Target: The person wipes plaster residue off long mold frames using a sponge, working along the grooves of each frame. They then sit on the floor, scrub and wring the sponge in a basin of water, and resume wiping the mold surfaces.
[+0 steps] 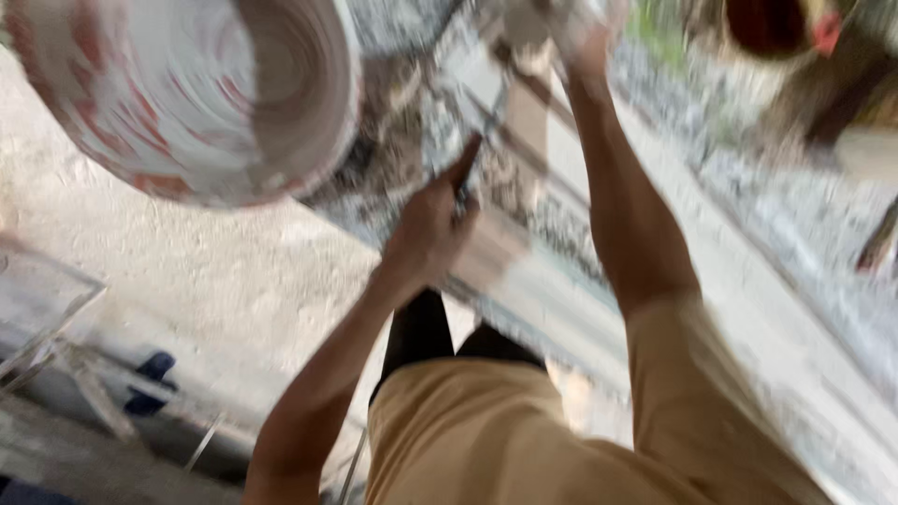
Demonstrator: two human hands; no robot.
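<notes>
Bucket: plastic, white with red marks, matt, smeared inside with pale dried plaster. Right of the bucket, the left hand grips a slim tool with a dull metal-looking blade, against a rough, speckled grey wall; below the bucket, coarse matt concrete floor. Shirt: soft tan cloth, matt; the right hand is too blurred to judge.

A bucket sits upper left of the left hand; the right hand reaches beyond.
</notes>
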